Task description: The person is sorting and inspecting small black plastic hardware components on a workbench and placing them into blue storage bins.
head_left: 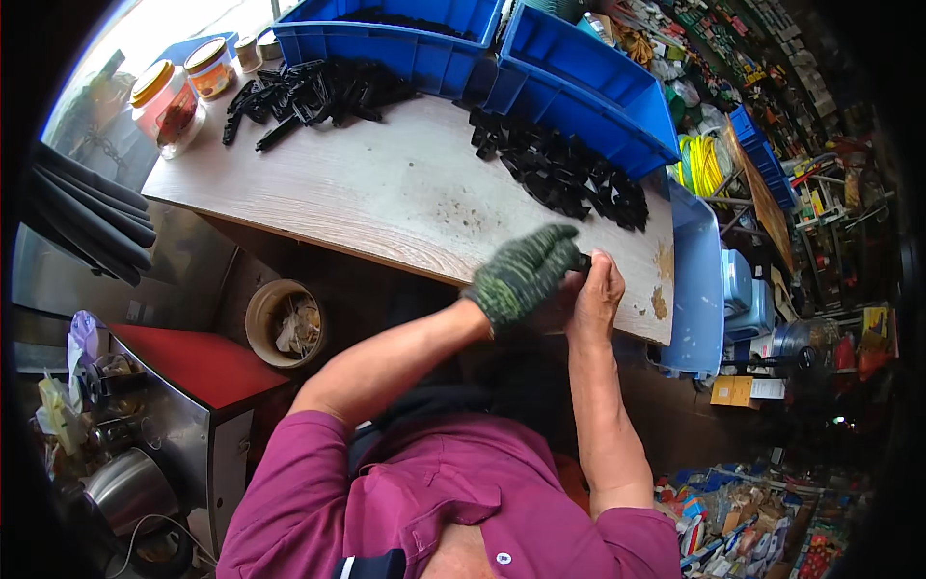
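My left hand [526,272], in a green and black knitted glove, meets my bare right hand [600,289] over the table's front edge. Between them shows the tip of a small black part [584,262]; the fingers hide most of it. The right hand's thumb and fingers pinch this part, while the slightly blurred gloved fingers close around its other side. Beyond the hands, at the table's right, lies a heap of short black plastic pieces [564,169]. Farther left sits another heap of longer black plastic parts [313,96].
Two blue crates [386,53] [584,87] stand along the back of the pale wooden table [318,183]. Lidded plastic jars [164,106] occupy its left corner. Below are a waste bucket [253,323] and a red-topped cabinet [198,362]. A light blue tub [696,280] flanks the right edge.
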Demonstrator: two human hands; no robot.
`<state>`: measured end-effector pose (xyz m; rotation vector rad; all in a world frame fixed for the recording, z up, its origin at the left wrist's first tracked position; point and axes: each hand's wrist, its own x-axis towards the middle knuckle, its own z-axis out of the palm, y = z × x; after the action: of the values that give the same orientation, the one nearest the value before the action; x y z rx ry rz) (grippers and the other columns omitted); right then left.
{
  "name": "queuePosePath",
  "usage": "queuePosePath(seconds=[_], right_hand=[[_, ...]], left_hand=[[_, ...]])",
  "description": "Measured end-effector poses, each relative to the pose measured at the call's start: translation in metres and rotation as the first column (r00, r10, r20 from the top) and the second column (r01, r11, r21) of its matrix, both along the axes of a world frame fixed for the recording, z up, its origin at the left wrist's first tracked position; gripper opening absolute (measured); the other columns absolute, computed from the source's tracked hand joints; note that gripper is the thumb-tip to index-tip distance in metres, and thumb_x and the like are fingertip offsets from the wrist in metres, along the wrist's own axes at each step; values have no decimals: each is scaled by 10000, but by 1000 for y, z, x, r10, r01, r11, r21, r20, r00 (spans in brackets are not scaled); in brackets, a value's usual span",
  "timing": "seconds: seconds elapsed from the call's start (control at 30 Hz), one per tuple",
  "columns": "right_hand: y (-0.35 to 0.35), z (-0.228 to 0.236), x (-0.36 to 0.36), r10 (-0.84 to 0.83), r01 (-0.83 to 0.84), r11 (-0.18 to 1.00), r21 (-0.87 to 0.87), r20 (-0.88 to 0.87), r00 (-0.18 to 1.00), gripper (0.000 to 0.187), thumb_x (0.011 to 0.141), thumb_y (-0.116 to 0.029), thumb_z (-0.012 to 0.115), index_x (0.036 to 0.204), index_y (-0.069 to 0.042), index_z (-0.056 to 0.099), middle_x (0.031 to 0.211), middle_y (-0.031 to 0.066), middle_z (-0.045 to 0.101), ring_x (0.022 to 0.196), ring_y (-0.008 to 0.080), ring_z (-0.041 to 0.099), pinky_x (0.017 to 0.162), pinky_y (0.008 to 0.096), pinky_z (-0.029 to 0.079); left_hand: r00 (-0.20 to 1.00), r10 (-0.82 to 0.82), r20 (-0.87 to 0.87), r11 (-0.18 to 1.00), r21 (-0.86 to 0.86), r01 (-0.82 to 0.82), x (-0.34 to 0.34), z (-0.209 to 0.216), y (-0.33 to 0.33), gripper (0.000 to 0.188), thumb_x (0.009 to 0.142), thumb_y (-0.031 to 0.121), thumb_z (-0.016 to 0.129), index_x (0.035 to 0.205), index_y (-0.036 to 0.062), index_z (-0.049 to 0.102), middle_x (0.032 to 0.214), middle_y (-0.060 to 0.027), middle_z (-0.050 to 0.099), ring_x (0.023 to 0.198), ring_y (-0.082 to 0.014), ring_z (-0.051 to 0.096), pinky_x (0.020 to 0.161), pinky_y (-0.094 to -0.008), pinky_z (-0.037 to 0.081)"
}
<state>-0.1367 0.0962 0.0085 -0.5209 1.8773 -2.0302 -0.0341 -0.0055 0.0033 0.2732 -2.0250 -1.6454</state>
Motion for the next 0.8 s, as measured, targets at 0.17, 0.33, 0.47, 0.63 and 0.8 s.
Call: queuePosePath(seconds=[0.17, 0.33, 0.47, 0.63, 0.8], right_hand=[[-3, 7, 4, 36, -27, 998, -64, 134, 990, 338, 984, -358, 515, 758, -108, 489, 485, -12, 271, 431, 136, 391, 513, 426, 582], [-13, 9, 9, 56, -54, 998, -26, 93, 994, 302, 981, -338, 512, 775, -119, 489, 475, -18, 291, 409, 122, 373, 470, 383, 567], [-15, 11, 4, 51, -53, 999, 11, 107, 993, 275, 977, -316, 517, 780, -125, 500, 483, -27, 299, 401, 107, 361, 426, 361, 552], [-14, 8, 0, 77, -80, 997, 22, 108, 991, 253, 979, -294, 512, 790, -126, 516, 485, -29, 305, 397, 103, 360, 417, 360, 553], [-16, 8, -1, 82, -84, 996, 7, 129, 988, 243, 981, -277, 508, 794, -122, 522, 485, -30, 317, 396, 100, 364, 415, 360, 553]], left_hand=[[840, 529, 125, 785, -449, -427, -9, 25, -130, 458, 927, 218, 620, 1372, 127, 563, 1209, -126, 690, 1060, -342, 671, 892, -413, 534], [740, 618, 265, 653, -698, -296, -25, 32, -210, 413, 921, 311, 570, 1292, 135, 615, 1129, -202, 689, 1048, -391, 661, 895, -488, 521], [697, 615, 370, 608, -785, -120, -44, 34, -225, 373, 927, 298, 524, 1228, 119, 651, 1095, -222, 692, 1025, -401, 670, 868, -512, 530], [656, 574, 490, 669, -742, -31, -46, 43, -226, 281, 851, 256, 625, 1033, 85, 753, 1015, -212, 721, 977, -385, 707, 825, -483, 571], [743, 549, 383, 638, -766, -77, -20, 53, -195, 293, 879, 302, 628, 1013, 71, 749, 991, -228, 716, 949, -394, 706, 829, -483, 561]])
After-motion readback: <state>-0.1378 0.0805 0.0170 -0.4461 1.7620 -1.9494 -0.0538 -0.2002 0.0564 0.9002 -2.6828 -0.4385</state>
